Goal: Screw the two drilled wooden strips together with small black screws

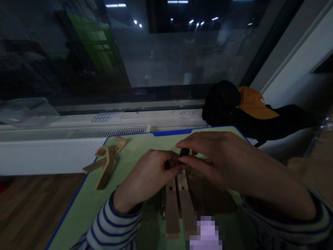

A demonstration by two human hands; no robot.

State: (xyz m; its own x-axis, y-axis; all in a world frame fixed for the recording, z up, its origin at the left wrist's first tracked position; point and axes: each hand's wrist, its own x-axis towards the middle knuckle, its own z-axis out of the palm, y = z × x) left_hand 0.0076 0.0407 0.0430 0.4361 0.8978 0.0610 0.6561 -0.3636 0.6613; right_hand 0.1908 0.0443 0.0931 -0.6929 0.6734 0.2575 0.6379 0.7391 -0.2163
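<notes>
Two long pale wooden strips with holes lie side by side in front of me, the left strip [172,208] and the right strip [186,205]. My left hand [152,172] closes its thumb and fingers around their far ends. A tiny metal fastener [181,171] shows by the left thumb tip. Between the thumb and fingers of my right hand [221,156] is a small black piece [184,152], held just above the strips' far ends; its exact kind is unclear. The fingers partly hide the point where these parts meet.
On the green table [137,142] with blue edging, a wooden piece with curved hooks [110,158] stands at the left. A brown, blurred item [215,194] lies under my right hand. Behind are a radiator [52,149], a window sill, and an orange cap [256,102] on dark cloth.
</notes>
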